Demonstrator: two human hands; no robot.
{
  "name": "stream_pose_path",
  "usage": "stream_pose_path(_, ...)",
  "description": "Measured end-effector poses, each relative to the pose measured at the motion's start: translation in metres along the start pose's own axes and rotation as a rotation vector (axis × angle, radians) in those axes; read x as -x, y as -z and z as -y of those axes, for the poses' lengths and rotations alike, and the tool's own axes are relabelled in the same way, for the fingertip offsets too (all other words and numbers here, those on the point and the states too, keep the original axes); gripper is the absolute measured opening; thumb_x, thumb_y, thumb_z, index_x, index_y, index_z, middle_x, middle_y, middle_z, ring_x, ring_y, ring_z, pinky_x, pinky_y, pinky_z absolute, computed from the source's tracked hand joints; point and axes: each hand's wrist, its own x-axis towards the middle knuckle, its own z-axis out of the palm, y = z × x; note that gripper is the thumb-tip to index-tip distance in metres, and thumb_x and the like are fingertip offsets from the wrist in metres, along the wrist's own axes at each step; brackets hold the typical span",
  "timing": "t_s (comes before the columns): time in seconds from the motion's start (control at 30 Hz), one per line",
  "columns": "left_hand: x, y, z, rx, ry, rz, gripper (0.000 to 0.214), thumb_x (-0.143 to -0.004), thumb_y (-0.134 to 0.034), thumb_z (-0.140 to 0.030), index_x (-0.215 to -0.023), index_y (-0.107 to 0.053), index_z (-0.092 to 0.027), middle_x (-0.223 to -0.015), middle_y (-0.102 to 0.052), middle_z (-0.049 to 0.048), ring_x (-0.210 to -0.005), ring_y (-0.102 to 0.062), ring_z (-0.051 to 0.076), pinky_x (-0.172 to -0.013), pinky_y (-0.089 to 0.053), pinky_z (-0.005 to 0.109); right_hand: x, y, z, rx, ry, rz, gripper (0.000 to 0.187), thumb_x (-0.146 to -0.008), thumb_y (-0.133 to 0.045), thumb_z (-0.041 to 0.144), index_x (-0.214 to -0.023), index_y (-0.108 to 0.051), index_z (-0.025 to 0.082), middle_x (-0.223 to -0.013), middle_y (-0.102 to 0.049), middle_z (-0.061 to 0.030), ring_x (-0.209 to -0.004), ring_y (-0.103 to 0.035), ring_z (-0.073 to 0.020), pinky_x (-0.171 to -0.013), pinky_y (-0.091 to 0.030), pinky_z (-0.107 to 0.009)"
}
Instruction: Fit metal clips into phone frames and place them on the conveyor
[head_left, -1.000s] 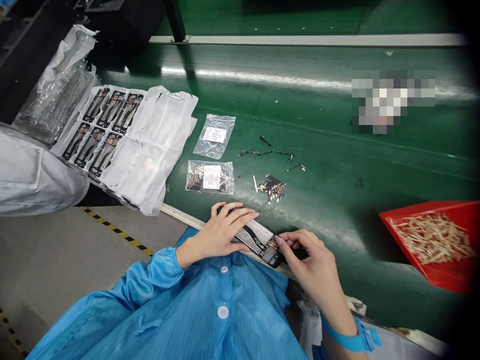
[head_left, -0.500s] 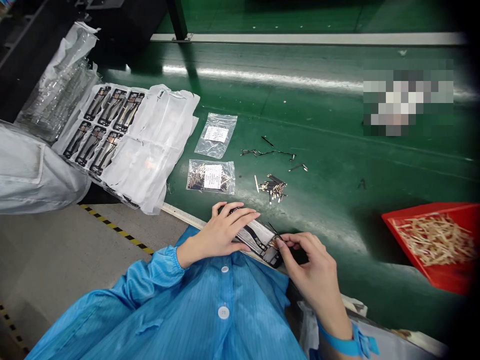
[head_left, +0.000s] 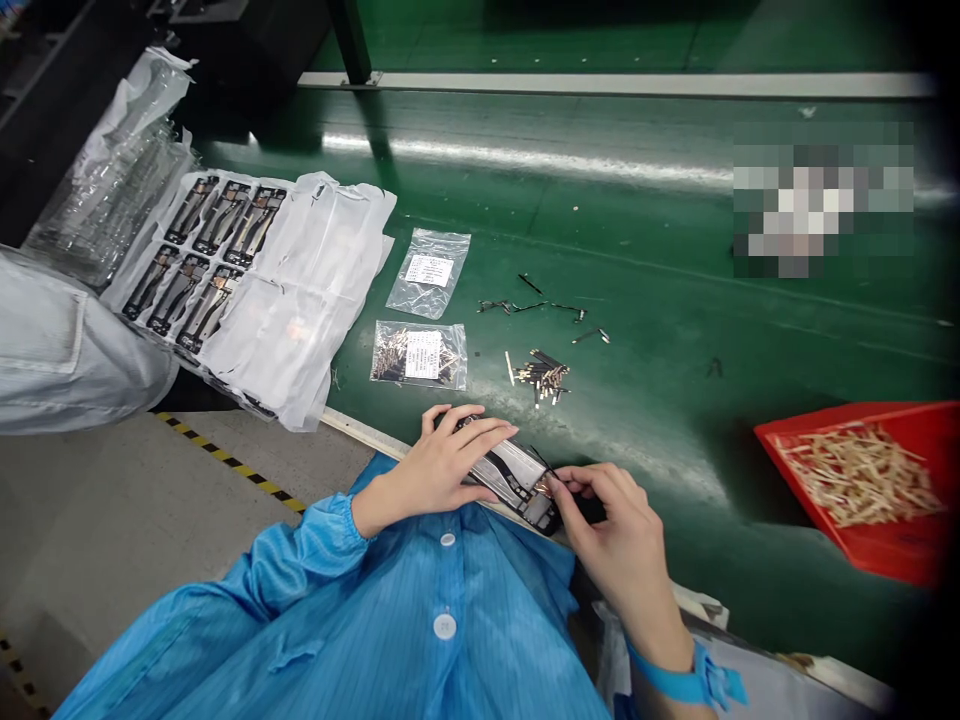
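left hand (head_left: 457, 462) over the circuit assembly (head_left: 516, 485), right hand (head_left: 615, 525) at its end.

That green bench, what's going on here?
A person in a blue smock holds a slim dark electronic assembly at the bench edge with their left hand, while their right hand pinches a thin part at its end. Small metal pins lie on the green bench, and a red tray holds a heap of slender pieces.

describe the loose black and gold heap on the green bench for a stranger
On the green bench, left of the red tray, find the labelled plastic bag of pieces. Just right of it lies a small heap of black-and-gold strips, bare, not bagged.
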Motion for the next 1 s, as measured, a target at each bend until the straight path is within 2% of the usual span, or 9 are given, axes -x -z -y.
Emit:
stream_pose_path(0.07,-0.004,0.002,0.003,0.009,-0.024,0.010,0.079,-0.097,-0.071,-0.068,-0.160,-0.048,-0.028,-0.155,-0.063,0.0142,-0.151,-0.046,0.038,-0.124,-0.023,0.057,0.000,-0.002,0.002,0.017,-0.004,-0.026,0.019,-0.109,-0.061,0.040,-0.111,-0.068,0.023,-0.094,-0.065,-0.0052,-0.085,-0.062,-0.0223,-0.078,-0.048,-0.037)
stream_pose_path(0.13,-0.009,0.005,0.007,0.026,-0.082,0.026,0.069,-0.095,-0.075,-0.066,-0.150,-0.058,-0.027,-0.147,-0.068,0.0139,-0.142,-0.054,0.037,-0.121,-0.028,0.056,0.000,-0.003,0.005,0.019,-0.024,-0.057,0.027,-0.108,-0.062,0.041,-0.124,-0.065,0.020,-0.106,-0.065,-0.0100,-0.095,-0.063,-0.0261,-0.082,-0.051,-0.040)
stream_pose_path(0.23,-0.016,0.010,0.011,0.061,-0.183,-0.006,0.062,-0.093,-0.078,-0.064,-0.136,-0.066,-0.022,-0.136,-0.069,0.0152,-0.125,-0.064,0.033,-0.107,-0.042,0.048,0.002,0.000,0.011,-0.019,-0.071,-0.029,0.033,-0.108,-0.061,0.046,-0.130,-0.064,0.022,-0.117,-0.067,-0.0124,-0.109,-0.063,-0.0307,-0.090,-0.052,-0.044)
stream_pose_path(0.37,-0.018,0.016,0.004,0.115,-0.247,-0.120,0.058,-0.093,-0.077,-0.060,-0.133,-0.064,-0.019,-0.126,-0.068,0.0145,-0.114,-0.067,0.028,-0.090,-0.050,0.038,0.007,0.012,0.015,-0.239,-0.243,0.113,0.030,-0.109,-0.060,0.051,-0.128,-0.067,0.029,-0.114,-0.074,-0.0058,-0.098,-0.069,-0.0253,-0.083,-0.054,-0.037)
stream_pose_path(0.47,-0.017,0.020,-0.006,0.124,-0.237,-0.164,0.065,-0.089,-0.081,-0.060,-0.136,-0.061,-0.019,-0.126,-0.067,0.0140,-0.108,-0.068,0.027,-0.089,-0.053,0.038,0.008,0.018,0.017,-0.484,-0.399,0.184,0.036,-0.106,-0.064,0.056,-0.125,-0.066,0.026,-0.106,-0.076,-0.0050,-0.086,-0.071,-0.0210,-0.071,-0.057,-0.030)
stream_pose_path(0.53,-0.017,0.022,-0.012,0.126,-0.211,-0.157,0.064,-0.087,-0.082,-0.060,-0.133,-0.062,-0.020,-0.128,-0.067,0.0137,-0.105,-0.069,0.026,-0.088,-0.054,0.038,0.005,0.018,0.019,-0.569,-0.458,0.172,0.040,-0.102,-0.068,0.059,-0.120,-0.067,0.024,-0.098,-0.074,-0.0044,-0.079,-0.070,-0.0192,-0.068,-0.058,-0.027)
stream_pose_path(0.7,-0.018,0.023,-0.021,0.155,-0.178,-0.133,0.059,-0.087,-0.080,-0.058,-0.130,-0.061,-0.021,-0.128,-0.072,0.0108,-0.110,-0.071,0.026,-0.091,-0.053,0.038,0.001,0.018,0.021,-0.664,-0.531,0.150,0.043,-0.097,-0.074,0.061,-0.114,-0.068,0.022,-0.093,-0.072,-0.0037,-0.077,-0.068,-0.0173,-0.066,-0.058,-0.023)
stream_pose_path(0.8,-0.018,0.023,-0.022,0.164,-0.174,-0.122,0.058,-0.089,-0.079,-0.058,-0.129,-0.060,-0.020,-0.120,-0.075,0.0092,-0.104,-0.073,0.025,-0.087,-0.052,0.038,0.000,0.021,0.021,-0.683,-0.563,0.176,0.046,-0.096,-0.074,0.064,-0.116,-0.069,0.022,-0.090,-0.071,-0.0032,-0.073,-0.064,-0.0164,-0.063,-0.056,-0.022)
stream_pose_path(1.0,-0.018,0.023,-0.025,0.129,-0.140,-0.034,0.058,-0.090,-0.076,-0.059,-0.131,-0.061,-0.021,-0.123,-0.077,0.0092,-0.105,-0.073,0.027,-0.086,-0.051,0.040,-0.001,0.024,0.020,-0.670,-0.601,0.200,0.049,-0.093,-0.076,0.067,-0.108,-0.071,0.020,-0.086,-0.069,-0.0042,-0.068,-0.059,-0.0166,-0.058,-0.052,-0.024)
